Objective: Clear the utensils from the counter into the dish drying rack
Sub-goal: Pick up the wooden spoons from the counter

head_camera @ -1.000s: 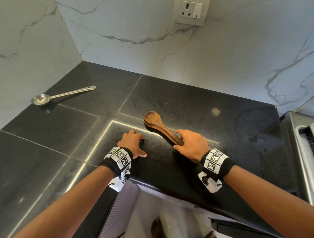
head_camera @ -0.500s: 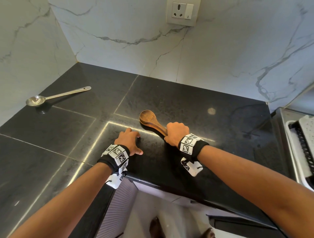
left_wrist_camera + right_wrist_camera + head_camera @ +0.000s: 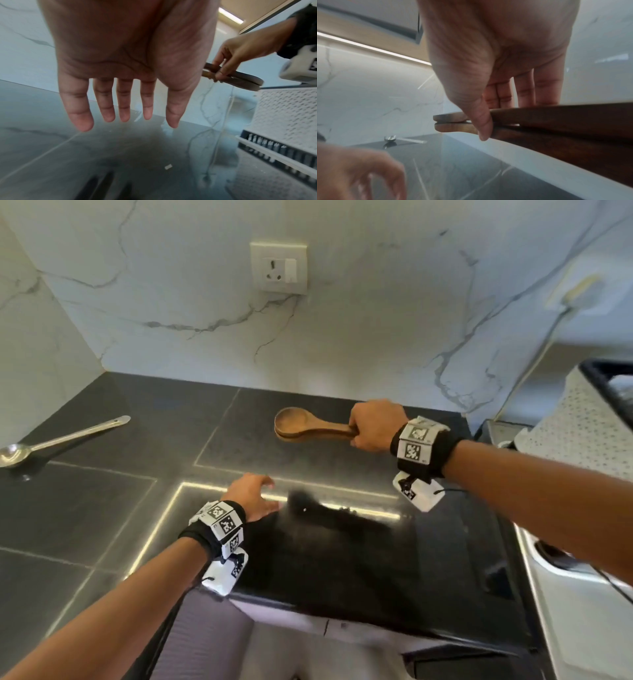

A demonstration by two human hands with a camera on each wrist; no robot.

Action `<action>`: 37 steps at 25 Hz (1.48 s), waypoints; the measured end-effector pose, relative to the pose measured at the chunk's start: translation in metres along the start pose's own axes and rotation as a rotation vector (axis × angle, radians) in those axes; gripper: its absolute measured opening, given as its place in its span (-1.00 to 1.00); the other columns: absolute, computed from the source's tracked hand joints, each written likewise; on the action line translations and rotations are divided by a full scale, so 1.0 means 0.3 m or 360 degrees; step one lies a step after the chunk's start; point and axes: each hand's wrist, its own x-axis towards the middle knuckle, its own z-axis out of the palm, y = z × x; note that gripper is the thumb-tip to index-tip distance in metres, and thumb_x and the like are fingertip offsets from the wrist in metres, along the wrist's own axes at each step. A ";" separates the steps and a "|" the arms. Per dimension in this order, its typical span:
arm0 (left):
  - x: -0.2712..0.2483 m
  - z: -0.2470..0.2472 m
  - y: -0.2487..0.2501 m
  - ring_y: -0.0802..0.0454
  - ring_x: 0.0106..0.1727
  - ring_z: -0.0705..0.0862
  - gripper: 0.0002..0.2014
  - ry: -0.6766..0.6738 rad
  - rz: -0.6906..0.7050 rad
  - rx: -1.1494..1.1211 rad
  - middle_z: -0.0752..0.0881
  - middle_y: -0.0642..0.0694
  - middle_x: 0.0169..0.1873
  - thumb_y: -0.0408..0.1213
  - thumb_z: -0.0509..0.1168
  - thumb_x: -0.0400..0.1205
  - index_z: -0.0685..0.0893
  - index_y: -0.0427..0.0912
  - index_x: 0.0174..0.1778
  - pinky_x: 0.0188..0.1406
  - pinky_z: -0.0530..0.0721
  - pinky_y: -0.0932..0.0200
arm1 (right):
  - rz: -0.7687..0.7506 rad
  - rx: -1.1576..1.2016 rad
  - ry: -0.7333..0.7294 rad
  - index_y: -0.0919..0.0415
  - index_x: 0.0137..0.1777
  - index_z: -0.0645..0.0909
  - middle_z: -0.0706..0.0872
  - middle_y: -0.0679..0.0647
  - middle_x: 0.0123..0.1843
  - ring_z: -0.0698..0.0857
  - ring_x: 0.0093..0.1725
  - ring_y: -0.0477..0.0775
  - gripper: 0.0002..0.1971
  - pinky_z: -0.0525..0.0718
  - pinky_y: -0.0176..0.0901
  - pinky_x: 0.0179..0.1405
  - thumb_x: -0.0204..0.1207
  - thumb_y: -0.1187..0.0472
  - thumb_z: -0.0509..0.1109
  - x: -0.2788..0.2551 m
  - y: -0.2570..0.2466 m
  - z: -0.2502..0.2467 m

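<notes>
Above the desk's back edge, right hand grips what looks like 2 stacked wooden spoons; left hand relaxed, empty. Risk: lower spoon slipping out mid-carry.

No readable text anywhere; the wristbands carry only black-and-white square code markers.

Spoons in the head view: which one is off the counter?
The wooden spoon, held by the right hand; the metal spoon lies on the counter.
</notes>
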 end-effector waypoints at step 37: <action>0.053 0.118 1.791 -0.20 0.18 0.73 -0.31 -0.0569 0.0332 -0.1464 0.66 -0.24 0.30 -0.28 0.43 0.56 0.30 0.05 0.59 -0.20 0.80 -0.06 | 0.0319 -0.0326 -0.0548 -0.16 -0.17 0.79 0.83 -0.10 -0.24 0.76 -0.20 -0.09 -0.87 0.57 -0.23 -0.23 0.29 -0.04 0.63 -0.573 2.078 -0.184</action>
